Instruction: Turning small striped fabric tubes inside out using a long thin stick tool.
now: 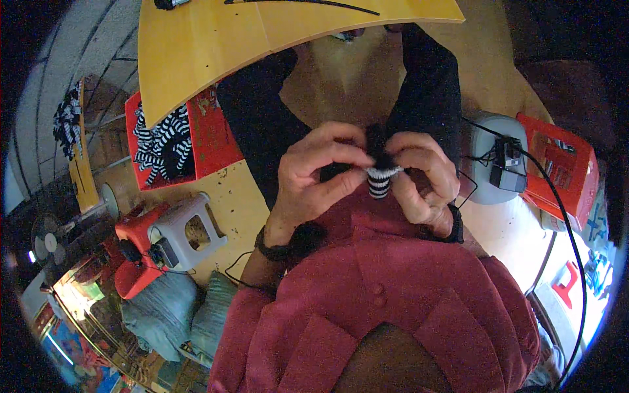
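In front of my dark red jacket, both hands hold a small knitted piece with black and white stripes [379, 186]. Its upper end is a pale edge with dark, fuzzy material [376, 143] above it. My left hand [320, 171] pinches this edge from the left, thumb and fingertips closed together. From the right, my right hand [426, 175] closes its thumb and fingers on the same edge, the other fingers curled. The striped end hangs below the fingertips. The exact grip on the fuzzy part is partly hidden behind the fingers.
A wooden table [288, 29] curves across the top, a thin dark rod on it. At left stands a red box [216, 134] holding several striped knitted pieces [160, 141]. Grey stools [187, 232] and red ones flank me; a black cable [569, 239] runs down the right.
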